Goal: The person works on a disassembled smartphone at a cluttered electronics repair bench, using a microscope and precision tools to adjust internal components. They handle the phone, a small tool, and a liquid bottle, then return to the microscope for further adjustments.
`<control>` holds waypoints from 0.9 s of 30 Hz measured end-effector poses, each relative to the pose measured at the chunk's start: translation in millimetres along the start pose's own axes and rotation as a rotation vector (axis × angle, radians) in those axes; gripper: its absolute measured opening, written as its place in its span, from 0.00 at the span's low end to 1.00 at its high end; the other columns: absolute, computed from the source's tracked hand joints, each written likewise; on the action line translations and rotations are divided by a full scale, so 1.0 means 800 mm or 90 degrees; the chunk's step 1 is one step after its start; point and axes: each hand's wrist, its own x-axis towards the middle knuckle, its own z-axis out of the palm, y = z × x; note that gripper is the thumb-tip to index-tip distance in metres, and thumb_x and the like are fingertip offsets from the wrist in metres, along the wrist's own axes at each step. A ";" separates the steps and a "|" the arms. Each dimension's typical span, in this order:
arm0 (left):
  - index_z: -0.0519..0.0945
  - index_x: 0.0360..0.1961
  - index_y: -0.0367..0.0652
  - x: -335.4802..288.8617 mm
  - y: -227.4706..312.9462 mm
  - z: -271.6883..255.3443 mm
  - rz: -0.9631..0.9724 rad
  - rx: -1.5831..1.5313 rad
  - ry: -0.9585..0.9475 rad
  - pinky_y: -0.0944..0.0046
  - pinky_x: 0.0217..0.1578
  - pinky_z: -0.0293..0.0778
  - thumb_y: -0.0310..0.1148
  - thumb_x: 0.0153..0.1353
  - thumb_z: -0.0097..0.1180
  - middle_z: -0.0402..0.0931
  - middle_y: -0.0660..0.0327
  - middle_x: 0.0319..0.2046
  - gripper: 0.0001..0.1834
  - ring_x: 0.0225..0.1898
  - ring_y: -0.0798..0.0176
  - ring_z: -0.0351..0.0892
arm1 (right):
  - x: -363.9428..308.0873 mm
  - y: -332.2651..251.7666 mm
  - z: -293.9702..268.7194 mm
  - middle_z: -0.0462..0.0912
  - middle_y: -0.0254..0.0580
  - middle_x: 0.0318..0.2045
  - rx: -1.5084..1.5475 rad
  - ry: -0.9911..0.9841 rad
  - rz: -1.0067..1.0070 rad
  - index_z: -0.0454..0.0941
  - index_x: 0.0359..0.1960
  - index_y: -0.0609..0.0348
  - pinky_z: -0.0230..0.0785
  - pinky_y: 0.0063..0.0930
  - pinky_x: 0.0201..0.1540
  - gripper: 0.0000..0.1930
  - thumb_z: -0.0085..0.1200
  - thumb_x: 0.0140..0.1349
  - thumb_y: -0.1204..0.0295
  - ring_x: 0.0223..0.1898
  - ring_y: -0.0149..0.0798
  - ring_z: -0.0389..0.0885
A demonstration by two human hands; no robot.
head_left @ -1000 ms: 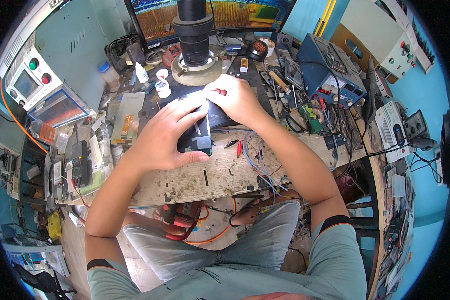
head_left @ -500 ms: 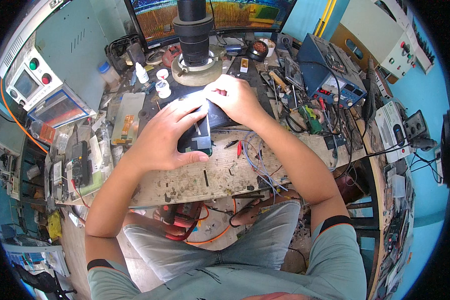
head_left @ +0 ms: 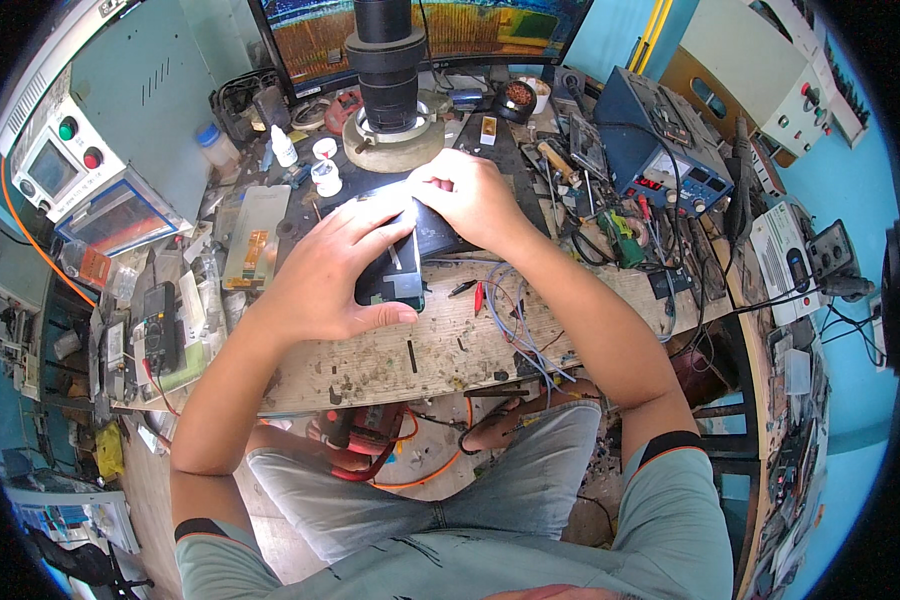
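Note:
A dark, flat phone-like panel (head_left: 398,283) lies on the bench below the black microscope barrel (head_left: 383,70), with a pale strip along its edge. My left hand (head_left: 332,262) spans it, fingers stretched over its far part and thumb along its near edge, holding it down. Opposite, my right hand (head_left: 467,198) is closed in a pinch at the panel's far end, close to the left fingertips. Bright light washes out that spot, so what the pinch holds cannot be made out. Beneath the right wrist shows a black surface (head_left: 444,236).
A monitor (head_left: 315,62) stands behind the microscope base (head_left: 410,148). Small white jars (head_left: 326,180) sit left of it. On the right are a blue bench unit (head_left: 660,150), tools and loose cables (head_left: 518,330). A grey plate (head_left: 257,230) lies left of my hands.

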 end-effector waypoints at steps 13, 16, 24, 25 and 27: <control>0.73 0.71 0.42 0.000 0.000 0.000 0.008 -0.012 0.010 0.43 0.75 0.58 0.63 0.49 0.73 0.68 0.44 0.72 0.53 0.74 0.38 0.65 | -0.001 0.002 -0.002 0.85 0.42 0.32 -0.023 -0.024 0.024 0.90 0.41 0.59 0.75 0.33 0.39 0.11 0.65 0.64 0.66 0.32 0.38 0.82; 0.73 0.71 0.42 -0.001 -0.002 0.000 0.010 -0.012 0.011 0.43 0.75 0.58 0.63 0.49 0.73 0.68 0.44 0.72 0.53 0.74 0.38 0.65 | 0.000 0.001 0.000 0.85 0.42 0.32 -0.011 -0.027 0.025 0.90 0.41 0.59 0.75 0.33 0.39 0.11 0.65 0.64 0.66 0.32 0.38 0.82; 0.73 0.71 0.42 -0.003 0.001 0.001 0.011 -0.010 0.004 0.43 0.74 0.59 0.65 0.50 0.72 0.68 0.45 0.72 0.53 0.73 0.38 0.65 | -0.005 -0.002 0.000 0.85 0.47 0.31 0.001 -0.013 0.019 0.89 0.38 0.61 0.76 0.36 0.38 0.11 0.65 0.63 0.66 0.32 0.44 0.84; 0.73 0.71 0.42 -0.004 0.001 0.002 0.011 -0.010 0.004 0.43 0.74 0.59 0.65 0.50 0.71 0.68 0.45 0.72 0.53 0.73 0.38 0.66 | -0.007 -0.003 0.001 0.85 0.50 0.31 0.005 -0.005 0.014 0.89 0.37 0.62 0.76 0.37 0.37 0.11 0.64 0.62 0.66 0.31 0.47 0.85; 0.73 0.71 0.42 -0.004 0.000 0.002 0.013 -0.004 0.007 0.43 0.74 0.60 0.66 0.51 0.71 0.69 0.45 0.72 0.53 0.73 0.38 0.66 | -0.007 -0.003 0.001 0.85 0.50 0.31 0.009 -0.004 0.010 0.89 0.37 0.62 0.76 0.37 0.37 0.11 0.64 0.62 0.67 0.32 0.47 0.85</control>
